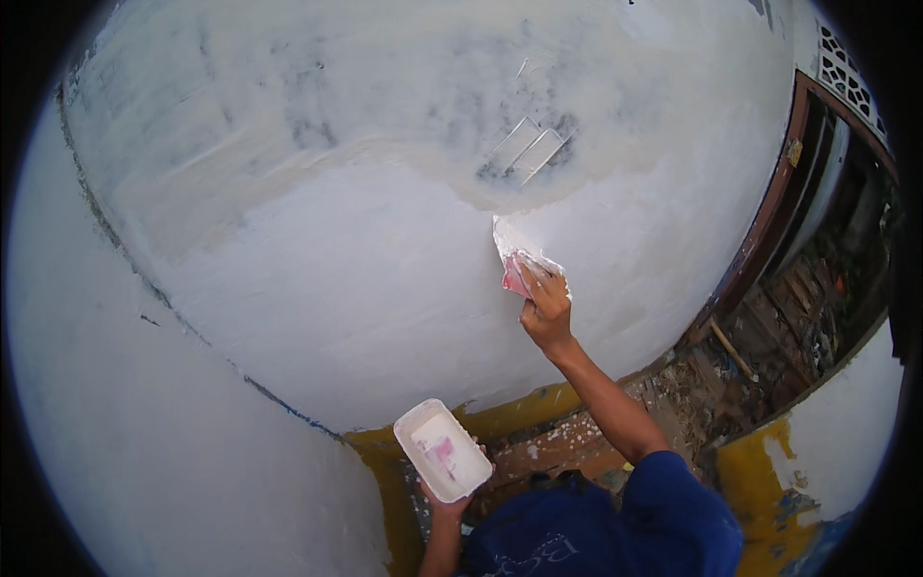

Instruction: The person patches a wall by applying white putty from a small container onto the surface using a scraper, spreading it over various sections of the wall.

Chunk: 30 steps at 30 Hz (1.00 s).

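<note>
My right hand (547, 311) grips a pinkish flat spreader (514, 245), coated with white paste, against the wall (346, 269) in front of me. Above the blade, the wall has grey, mottled patches and white scored lines (529, 149); the band around and below is smoother white. Lower down, my left hand (444, 502) holds a white rectangular plastic tray (409, 433) from underneath and the side, with white paste and a pink smear inside. Much of that hand is hidden behind the tray.
Another white wall (144, 404) meets this one at the left corner. At right stands a brown door frame (798, 96) with a lattice vent (846, 77) above. Wooden debris and a stick (733, 348) lie below, beside a low white-and-yellow wall (836, 442). Yellow paint runs along the wall's base.
</note>
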Each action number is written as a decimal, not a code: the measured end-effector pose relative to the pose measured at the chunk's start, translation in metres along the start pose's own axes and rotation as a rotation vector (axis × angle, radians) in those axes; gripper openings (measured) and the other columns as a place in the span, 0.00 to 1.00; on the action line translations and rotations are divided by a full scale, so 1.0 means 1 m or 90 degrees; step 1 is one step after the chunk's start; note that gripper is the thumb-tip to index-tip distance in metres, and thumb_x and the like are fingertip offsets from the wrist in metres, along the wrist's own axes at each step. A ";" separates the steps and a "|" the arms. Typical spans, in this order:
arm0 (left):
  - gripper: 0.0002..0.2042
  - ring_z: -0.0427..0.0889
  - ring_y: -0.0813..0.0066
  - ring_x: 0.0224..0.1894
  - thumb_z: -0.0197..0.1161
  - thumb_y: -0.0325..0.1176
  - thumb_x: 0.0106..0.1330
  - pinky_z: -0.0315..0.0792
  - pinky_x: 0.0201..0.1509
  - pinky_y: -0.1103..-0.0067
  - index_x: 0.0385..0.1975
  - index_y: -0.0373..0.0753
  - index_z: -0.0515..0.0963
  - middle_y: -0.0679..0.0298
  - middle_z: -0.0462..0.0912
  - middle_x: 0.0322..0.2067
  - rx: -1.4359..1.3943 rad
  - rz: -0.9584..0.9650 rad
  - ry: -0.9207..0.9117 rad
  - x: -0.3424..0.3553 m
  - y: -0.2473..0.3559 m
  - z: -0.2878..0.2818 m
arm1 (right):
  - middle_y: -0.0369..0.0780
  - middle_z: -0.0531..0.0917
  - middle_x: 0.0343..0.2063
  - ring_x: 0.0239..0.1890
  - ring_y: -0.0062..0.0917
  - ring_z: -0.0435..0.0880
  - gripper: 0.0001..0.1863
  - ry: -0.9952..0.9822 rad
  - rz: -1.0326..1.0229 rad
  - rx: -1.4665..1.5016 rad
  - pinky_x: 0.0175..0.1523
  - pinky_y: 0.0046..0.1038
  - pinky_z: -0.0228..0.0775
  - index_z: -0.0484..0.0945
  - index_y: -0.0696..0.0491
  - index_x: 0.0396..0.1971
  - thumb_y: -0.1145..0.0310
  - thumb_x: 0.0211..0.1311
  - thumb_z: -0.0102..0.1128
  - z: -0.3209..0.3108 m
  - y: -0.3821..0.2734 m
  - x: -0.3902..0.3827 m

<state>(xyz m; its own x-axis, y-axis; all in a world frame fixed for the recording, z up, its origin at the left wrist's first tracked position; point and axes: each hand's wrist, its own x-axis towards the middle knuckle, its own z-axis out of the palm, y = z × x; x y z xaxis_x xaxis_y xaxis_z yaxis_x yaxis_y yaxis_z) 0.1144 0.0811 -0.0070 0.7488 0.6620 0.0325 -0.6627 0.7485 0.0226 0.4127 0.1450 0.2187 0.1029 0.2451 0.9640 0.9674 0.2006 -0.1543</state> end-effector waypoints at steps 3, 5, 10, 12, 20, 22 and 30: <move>0.38 0.62 0.44 0.68 0.54 0.63 0.62 0.50 0.67 0.36 0.68 0.47 0.63 0.48 0.65 0.65 0.041 -0.005 0.008 0.002 0.004 0.001 | 0.44 0.85 0.44 0.48 0.41 0.82 0.34 0.020 -0.033 0.058 0.56 0.38 0.72 0.81 0.56 0.50 0.88 0.34 0.50 -0.003 -0.003 0.000; 0.38 0.62 0.44 0.68 0.55 0.63 0.62 0.50 0.67 0.36 0.68 0.47 0.63 0.47 0.65 0.65 0.055 0.004 0.010 0.000 0.006 0.001 | 0.45 0.86 0.42 0.43 0.41 0.82 0.31 0.134 -0.051 0.027 0.52 0.35 0.72 0.82 0.57 0.47 0.88 0.36 0.52 -0.023 0.014 0.037; 0.37 0.62 0.44 0.68 0.54 0.64 0.62 0.50 0.66 0.36 0.67 0.46 0.64 0.47 0.65 0.65 -0.014 0.025 -0.003 -0.003 0.006 -0.004 | 0.40 0.85 0.42 0.44 0.32 0.80 0.27 0.310 0.018 -0.105 0.50 0.29 0.71 0.81 0.54 0.50 0.90 0.48 0.52 -0.089 0.083 0.144; 0.37 0.62 0.44 0.68 0.54 0.64 0.62 0.50 0.66 0.36 0.67 0.47 0.64 0.47 0.66 0.65 -0.024 0.019 0.010 -0.004 0.005 -0.006 | 0.40 0.85 0.44 0.45 0.33 0.81 0.28 0.285 0.027 -0.100 0.52 0.30 0.71 0.81 0.54 0.50 0.90 0.48 0.52 -0.096 0.107 0.148; 0.35 0.62 0.44 0.67 0.51 0.63 0.64 0.50 0.67 0.36 0.66 0.47 0.66 0.47 0.67 0.64 -0.021 -0.011 0.056 0.003 0.000 0.002 | 0.45 0.85 0.45 0.49 0.42 0.82 0.32 0.045 -0.024 -0.079 0.55 0.35 0.72 0.81 0.57 0.48 0.91 0.39 0.47 -0.036 0.038 0.013; 0.34 0.63 0.44 0.67 0.50 0.63 0.65 0.50 0.66 0.35 0.66 0.47 0.66 0.47 0.67 0.64 -0.002 -0.036 0.047 0.008 0.000 0.005 | 0.44 0.85 0.46 0.50 0.41 0.81 0.33 0.043 0.031 0.021 0.57 0.36 0.71 0.81 0.55 0.50 0.90 0.38 0.50 -0.036 0.036 0.002; 0.33 0.64 0.44 0.66 0.48 0.63 0.67 0.52 0.66 0.36 0.65 0.47 0.66 0.47 0.67 0.63 -0.029 -0.050 0.052 0.014 -0.002 0.009 | 0.45 0.79 0.54 0.58 0.42 0.73 0.37 0.214 0.091 -0.123 0.63 0.41 0.62 0.78 0.55 0.56 0.91 0.39 0.48 0.002 0.069 0.029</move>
<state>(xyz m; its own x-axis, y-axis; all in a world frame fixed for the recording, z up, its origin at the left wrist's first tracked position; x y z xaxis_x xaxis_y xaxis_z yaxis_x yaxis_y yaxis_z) 0.1263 0.0887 0.0026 0.7975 0.6013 -0.0486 -0.6028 0.7976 -0.0230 0.4817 0.1673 0.2352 0.2786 -0.0723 0.9577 0.9601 -0.0028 -0.2795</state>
